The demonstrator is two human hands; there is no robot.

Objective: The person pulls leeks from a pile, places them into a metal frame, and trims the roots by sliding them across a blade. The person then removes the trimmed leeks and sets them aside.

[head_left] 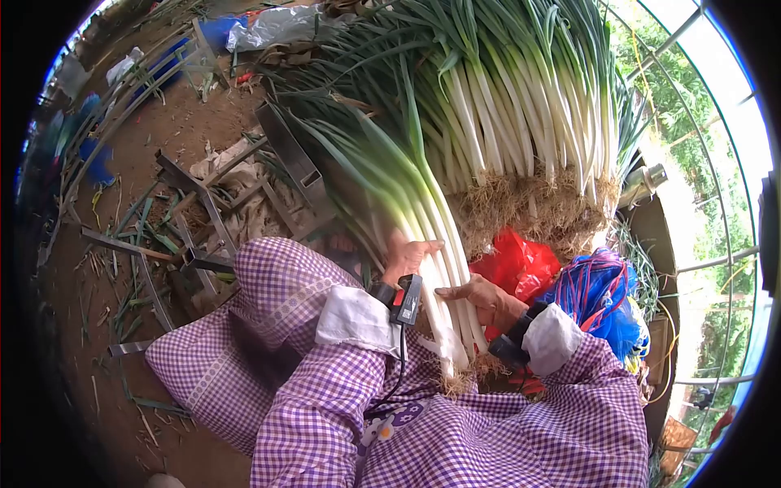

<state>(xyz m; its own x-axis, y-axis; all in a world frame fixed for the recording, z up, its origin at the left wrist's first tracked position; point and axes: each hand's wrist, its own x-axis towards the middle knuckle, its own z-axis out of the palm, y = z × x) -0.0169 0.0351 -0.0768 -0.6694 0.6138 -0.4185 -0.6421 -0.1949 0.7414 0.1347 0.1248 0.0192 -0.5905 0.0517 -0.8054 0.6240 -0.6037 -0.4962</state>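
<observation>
A small bunch of long green onions [439, 281] lies slantwise before me, roots [454, 382] toward my lap and green leaves running up and left. My left hand [404, 259] is closed around its left side, thumb laid across the white stalks. From the right, my right hand [486, 299] grips the same stalks with its thumb over the front; its other fingers are partly hidden behind them. Beyond my hands stands a large pile of green onions [521, 122], with dense brown roots [529, 207] along its near edge.
Red plastic [521, 264] and a blue bundle of plastic with pink strings [590, 289] lie at right. Metal frame pieces [195, 195] stand on the dirt floor at left among leaf scraps. Silvery plastic sheeting [277, 31] is at the back. Curved poles [716, 264] line the right side.
</observation>
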